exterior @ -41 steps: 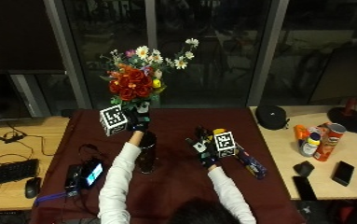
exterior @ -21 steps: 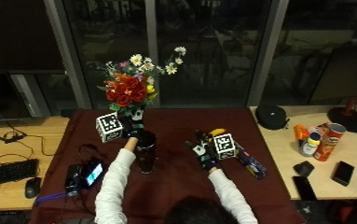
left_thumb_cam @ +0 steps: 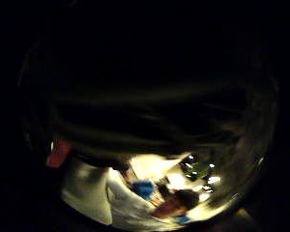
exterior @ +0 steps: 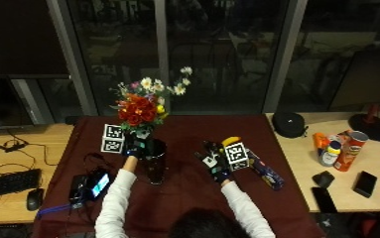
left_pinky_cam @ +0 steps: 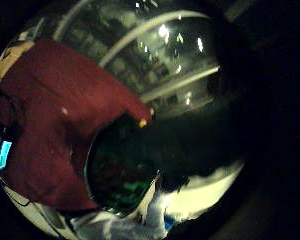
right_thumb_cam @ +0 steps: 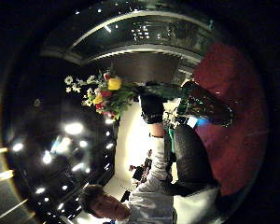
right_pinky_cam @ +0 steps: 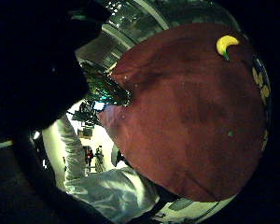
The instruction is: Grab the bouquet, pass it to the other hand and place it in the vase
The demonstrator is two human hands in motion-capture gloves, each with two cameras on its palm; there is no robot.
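Keyboard (exterior: 4, 182) and mouse (exterior: 34, 199) lie at the far left on the wooden worktop (exterior: 18, 148), beside the dark red cloth (exterior: 189, 193) that covers the middle. On the cloth's left part sits a small device with a lit blue screen (exterior: 97, 182). Next comes my left hand (exterior: 133, 148), curled round the stems of the bouquet (exterior: 140, 109), holding it upright with its red, white and yellow flowers above my fingers. The stems reach down to the mouth of the dark vase (exterior: 155, 161), which stands on the cloth just beside that hand; how deep they sit in it I cannot tell. In the right thumb side palm view the same hand (right_thumb_cam: 151, 108) grips the stems between the flowers (right_thumb_cam: 105, 95) and the vase (right_thumb_cam: 205, 105). My right hand (exterior: 217, 159) hovers over the cloth right of the vase, apart from it, fingers relaxed and holding nothing. A yellow banana (exterior: 231, 141) shows just behind it. Further right stand a black round pouch (exterior: 289, 124), a bottle (exterior: 328, 152), a red can (exterior: 349, 150) and two phones (exterior: 364, 184).
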